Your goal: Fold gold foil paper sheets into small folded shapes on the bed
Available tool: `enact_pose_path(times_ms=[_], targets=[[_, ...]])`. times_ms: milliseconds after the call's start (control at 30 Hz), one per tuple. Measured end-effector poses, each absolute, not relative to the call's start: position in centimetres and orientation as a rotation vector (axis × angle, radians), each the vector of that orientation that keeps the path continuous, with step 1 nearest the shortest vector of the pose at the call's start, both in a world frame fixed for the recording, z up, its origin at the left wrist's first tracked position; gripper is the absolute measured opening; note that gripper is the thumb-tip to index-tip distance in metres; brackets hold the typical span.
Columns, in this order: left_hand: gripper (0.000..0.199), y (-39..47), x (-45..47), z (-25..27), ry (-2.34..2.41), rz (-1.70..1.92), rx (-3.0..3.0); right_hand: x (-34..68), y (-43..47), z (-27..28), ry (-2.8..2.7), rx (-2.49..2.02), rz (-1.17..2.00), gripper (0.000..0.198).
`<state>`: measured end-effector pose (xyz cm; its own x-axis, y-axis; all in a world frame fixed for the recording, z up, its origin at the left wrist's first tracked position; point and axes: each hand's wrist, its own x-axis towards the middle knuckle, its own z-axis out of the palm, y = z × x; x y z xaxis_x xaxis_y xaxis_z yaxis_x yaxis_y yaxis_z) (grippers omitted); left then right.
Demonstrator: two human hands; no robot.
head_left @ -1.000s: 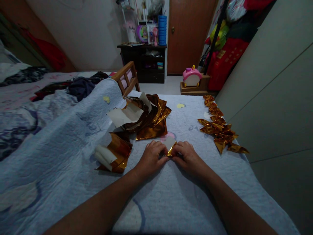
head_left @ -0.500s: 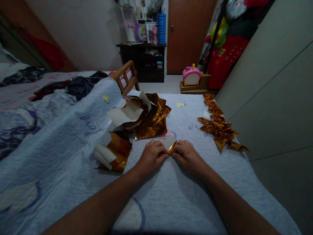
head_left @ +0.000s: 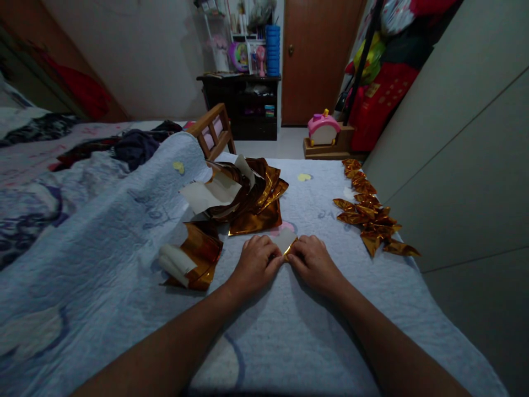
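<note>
Between my two hands is a small sheet of gold foil paper point(head_left: 285, 239), pale side up, with a narrow gold fold along its near right edge. My left hand point(head_left: 259, 259) pinches it from the left, thumb against the fingers. From the right, my right hand point(head_left: 311, 258) pinches the folded edge, its thumb near the left thumb. The fingers hide part of the sheet. Beyond the left hand lies a fanned stack of gold foil sheets point(head_left: 256, 218). A smaller curled bunch of foil sheets point(head_left: 202, 262) rests left of my left forearm.
Folded gold foil pieces point(head_left: 372, 220) lie in a row along the bed's right edge, beside a pale cabinet point(head_left: 454, 165). All this is on a light blue quilt point(head_left: 273, 342). A wooden chair point(head_left: 215, 129), dark shelf point(head_left: 243, 121) and pink toy point(head_left: 323, 129) stand beyond.
My right hand has shifted slightly left, bringing its thumb closer to the left thumb along the gold fold. The stacks and folded pieces stay where they were.
</note>
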<state>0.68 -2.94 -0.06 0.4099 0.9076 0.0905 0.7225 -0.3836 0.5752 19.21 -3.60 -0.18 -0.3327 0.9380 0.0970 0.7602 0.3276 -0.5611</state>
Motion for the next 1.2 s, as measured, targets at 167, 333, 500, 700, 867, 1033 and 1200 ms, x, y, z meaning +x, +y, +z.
enact_pose_path(times_ms=[167,333,500,700,867,1033,1200], targets=[[0.009,-3.12,0.58,-0.23,1.415,0.555,2.207,19.05,-3.56,-0.37,-2.182,-1.541,0.567,0.012],[0.012,-3.24,0.58,0.01,1.447,0.525,2.218,19.01,-3.40,-0.60,-2.187,-1.560,0.557,0.009],[0.015,-3.20,0.59,0.10,1.436,0.502,2.240,18.97,-3.33,-0.58,-2.184,-1.588,0.560,0.008],[0.010,-3.17,0.56,0.14,1.445,0.506,2.222,19.01,-3.40,-0.45,-2.189,-1.566,0.557,0.008],[0.010,-3.11,0.58,0.36,1.447,0.491,2.203,19.06,-3.32,-0.52,-2.182,-1.564,0.543,0.007],[0.008,-3.12,0.49,0.12,1.429,0.533,2.186,19.05,-3.25,-0.60,-2.184,-1.567,0.550,0.007],[0.007,-3.11,0.42,0.03,1.417,0.561,2.178,19.04,-3.22,-0.58,-2.186,-1.575,0.557,0.009]])
